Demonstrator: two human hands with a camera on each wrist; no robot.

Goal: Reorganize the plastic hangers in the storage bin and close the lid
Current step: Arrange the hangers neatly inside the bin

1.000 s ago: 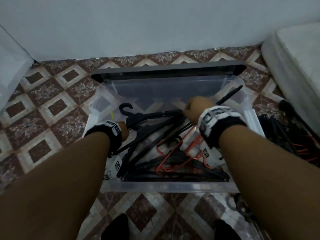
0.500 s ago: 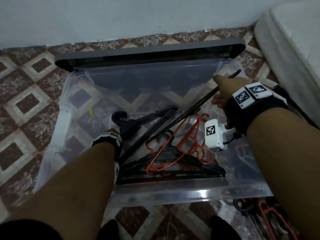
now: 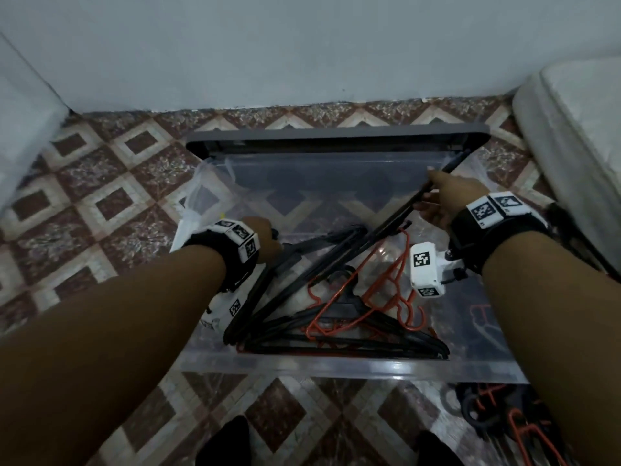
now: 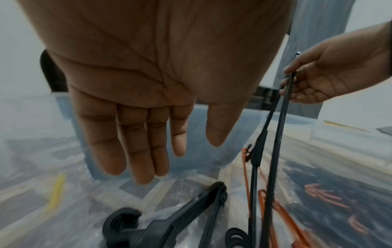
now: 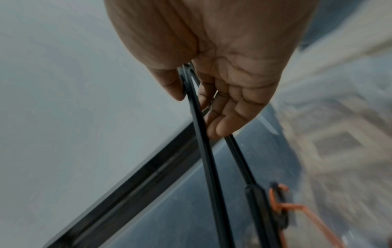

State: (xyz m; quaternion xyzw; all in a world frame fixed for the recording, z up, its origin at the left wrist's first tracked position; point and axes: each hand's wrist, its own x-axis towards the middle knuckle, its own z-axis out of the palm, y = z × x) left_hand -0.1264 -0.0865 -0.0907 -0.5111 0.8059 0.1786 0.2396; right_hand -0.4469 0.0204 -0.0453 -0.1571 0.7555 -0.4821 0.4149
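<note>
Near edge, off the bin's front right corner: loose pile of black and orange hangers on the floor (image 3: 504,418), cut off by my right arm and the frame edge, can't count them.

One clear plastic storage bin (image 3: 336,366) on the patterned tile floor (image 3: 100,203), straight in front of me. Inside, front half: tangled stack of black plastic hangers (image 3: 336,341) lying flat, at least four or five, overlap too heavy for an exact count. Thin orange hangers (image 3: 386,290) laced through them, two or three, can't separate them. More orange shapes show through the bin's right wall, blurred.

My left hand (image 4: 135,94) is over the left side of the bin, palm flat, fingers straight and together, holding nothing. Below it a black hanger hook (image 4: 120,219) lies on the bin floor. In the head view this hand is mostly hidden behind its wrist strap.

My right hand (image 5: 214,70) is at the far right of the bin, thumb and fingers pinching the end of one long black plastic hanger (image 3: 400,220). It slants from the pile up toward the far right corner; two thin bars meet at my fingers. An orange hook (image 5: 277,198) is snagged on it lower down.

One dark grey lid (image 3: 336,137) stands behind the bin's far edge, off the bin, against the pale wall (image 3: 302,45). White mattress edge (image 3: 571,129) at far right.
</note>
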